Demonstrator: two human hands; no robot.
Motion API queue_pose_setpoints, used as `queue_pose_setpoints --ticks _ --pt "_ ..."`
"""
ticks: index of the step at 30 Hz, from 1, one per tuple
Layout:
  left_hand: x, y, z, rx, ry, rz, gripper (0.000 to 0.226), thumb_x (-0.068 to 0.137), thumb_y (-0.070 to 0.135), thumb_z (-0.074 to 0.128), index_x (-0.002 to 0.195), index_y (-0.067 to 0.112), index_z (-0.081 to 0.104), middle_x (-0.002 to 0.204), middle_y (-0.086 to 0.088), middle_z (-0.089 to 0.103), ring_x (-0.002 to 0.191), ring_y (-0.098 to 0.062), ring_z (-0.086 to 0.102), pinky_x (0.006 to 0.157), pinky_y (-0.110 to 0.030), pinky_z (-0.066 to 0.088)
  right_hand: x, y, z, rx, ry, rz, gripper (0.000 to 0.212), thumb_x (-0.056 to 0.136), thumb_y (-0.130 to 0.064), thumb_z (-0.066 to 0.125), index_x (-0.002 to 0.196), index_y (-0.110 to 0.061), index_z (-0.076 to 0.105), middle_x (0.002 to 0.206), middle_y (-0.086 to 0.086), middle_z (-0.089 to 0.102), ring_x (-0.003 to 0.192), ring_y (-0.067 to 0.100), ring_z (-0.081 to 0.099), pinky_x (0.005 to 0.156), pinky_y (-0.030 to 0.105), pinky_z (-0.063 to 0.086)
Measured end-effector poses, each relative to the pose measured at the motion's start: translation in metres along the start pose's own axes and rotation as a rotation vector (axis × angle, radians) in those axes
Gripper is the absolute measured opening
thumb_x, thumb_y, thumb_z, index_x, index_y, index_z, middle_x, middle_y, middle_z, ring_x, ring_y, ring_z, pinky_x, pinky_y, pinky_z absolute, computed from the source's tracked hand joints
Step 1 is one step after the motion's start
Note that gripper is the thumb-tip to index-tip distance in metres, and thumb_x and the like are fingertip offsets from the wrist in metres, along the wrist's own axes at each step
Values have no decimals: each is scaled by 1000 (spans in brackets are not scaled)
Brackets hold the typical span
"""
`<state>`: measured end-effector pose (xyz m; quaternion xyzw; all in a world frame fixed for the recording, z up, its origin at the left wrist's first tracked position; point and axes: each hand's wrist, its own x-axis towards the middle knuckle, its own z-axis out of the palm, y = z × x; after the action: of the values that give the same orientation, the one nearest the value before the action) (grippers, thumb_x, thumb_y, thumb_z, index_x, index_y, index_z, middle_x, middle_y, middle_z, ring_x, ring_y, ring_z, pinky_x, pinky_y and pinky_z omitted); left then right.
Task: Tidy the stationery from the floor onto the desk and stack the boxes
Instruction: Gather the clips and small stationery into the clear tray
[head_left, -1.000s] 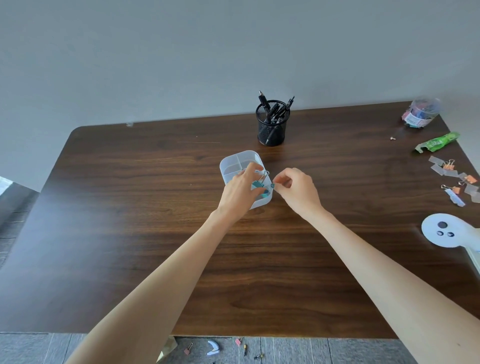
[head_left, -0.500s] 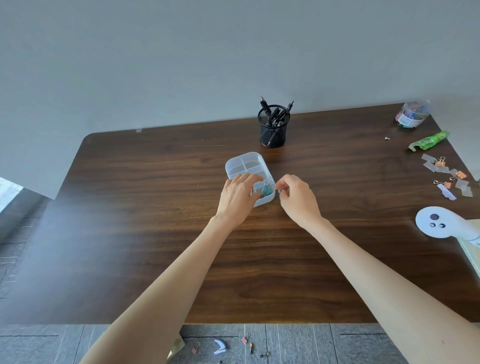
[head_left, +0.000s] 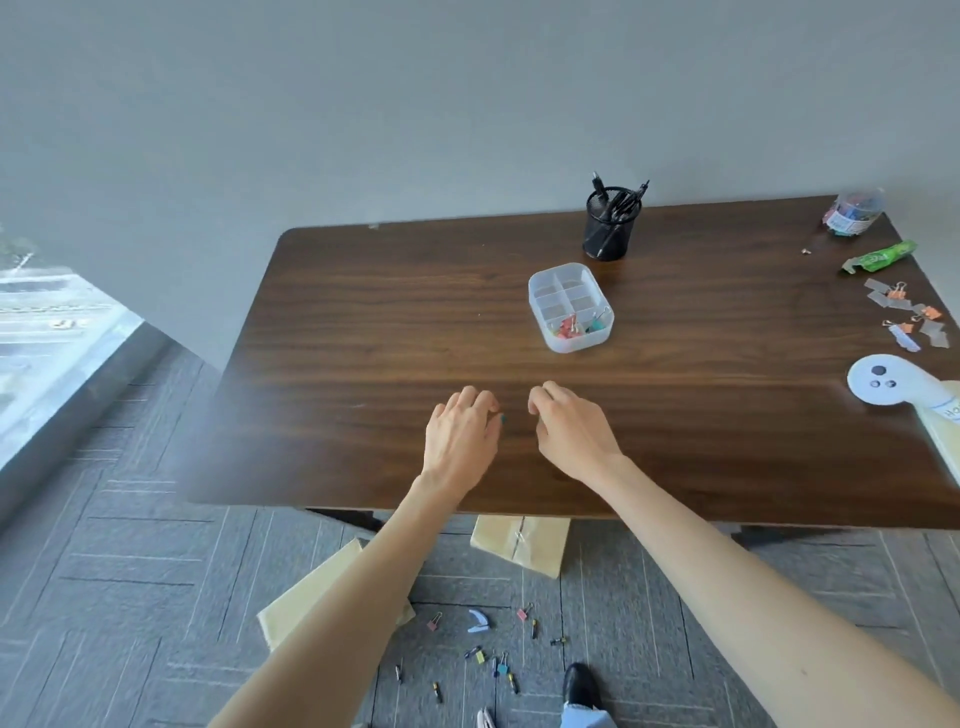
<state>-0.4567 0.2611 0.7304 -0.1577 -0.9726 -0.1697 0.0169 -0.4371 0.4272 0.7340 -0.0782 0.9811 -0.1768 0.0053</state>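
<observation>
Head view: the left hand (head_left: 460, 436) hovers palm-down over the near part of the wooden desk (head_left: 363, 374), fingers curled loosely; a tiny teal speck shows at its fingertips, too small to identify, so I cannot tell whether it grips anything. The right hand (head_left: 569, 428) sits just beside it, apart, fingers bent under and seemingly empty, though the fingertips are hidden from above. Both forearms reach in from the bottom edge, cut off by the frame.

The clear compartment box (head_left: 570, 306) stands farther back on the desk, well apart from the hands, with coloured binder clips in its two nearest compartments. Behind it is a black mesh pen cup (head_left: 608, 228). On the floor below the desk edge lie scattered binder clips (head_left: 488, 657) and two cardboard boxes (head_left: 519, 543), one partly hidden under the left forearm. A black shoe (head_left: 581, 683) shows at the bottom
</observation>
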Motion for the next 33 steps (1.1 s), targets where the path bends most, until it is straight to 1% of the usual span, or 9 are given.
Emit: queue_pose_setpoints --ticks 4,9,14,18,23,26,29,31,33 --pt "-80 -39 -10 3 -54 -35 18 96 27 51 104 16 62 102 -1 60 99 -22 57 83 -33 40 -53 -62 32 11 -39 13 15 84 -5 53 97 -13 53 98 2 56 92 24 59 67 36 46" --pt "-188 -93 -14 -19 -148 -14 20 97 28 48 107 16 61 107 -2 60 98 -24 58 84 -34 42 -131 -138 94 10 -58 117 13 88 -3 50 97 -12 52 99 1 55 84 24 58 57 32 36" --pt "-290 -143 -3 -27 -254 -12 23 97 23 46 111 15 62 114 -3 60 103 -26 58 82 -35 40 -205 -197 156 42 -110 187 10 90 -7 50 99 -9 53 101 4 57 81 26 59 57 31 36" --pt "-344 -167 20 -58 -319 -59 20 96 24 46 106 17 62 109 -3 60 99 -27 59 81 -37 43 -254 -217 194 29 -166 246 10 91 -8 49 100 -10 54 103 3 59 82 25 60 58 31 37" --pt "-382 -192 86 -67 -379 -110 21 96 23 45 106 17 63 108 -5 59 95 -29 59 78 -38 46 -289 -201 264 37 -241 295 9 93 -12 49 102 -12 52 105 2 59 83 25 61 60 31 36" --pt "-397 -215 160 -64 -422 -134 24 98 22 41 108 17 62 107 -7 56 94 -34 58 79 -39 47 -303 -170 337 24 -261 304 11 93 -11 49 103 -11 54 106 2 60 86 24 62 64 31 40" --pt "-403 -240 238 -32 -432 -127 24 98 23 41 110 17 61 109 -7 56 96 -33 59 75 -38 46 -315 -135 419 13 -281 330 12 93 -11 49 105 -11 54 109 3 60 93 23 61 75 35 44" --pt "-403 -258 289 -8 -414 -112 25 98 24 41 110 18 62 110 -6 57 97 -31 59 71 -36 44 -319 -110 474 8 -281 333 14 93 -11 49 107 -11 53 114 4 60 94 24 60 76 35 43" --pt "-403 -276 344 -5 -408 -110 24 97 25 42 109 20 63 110 -5 58 99 -30 59 74 -37 47 -319 -87 525 9 -278 339 13 93 -11 50 105 -11 53 124 5 59 92 25 61 74 36 46"
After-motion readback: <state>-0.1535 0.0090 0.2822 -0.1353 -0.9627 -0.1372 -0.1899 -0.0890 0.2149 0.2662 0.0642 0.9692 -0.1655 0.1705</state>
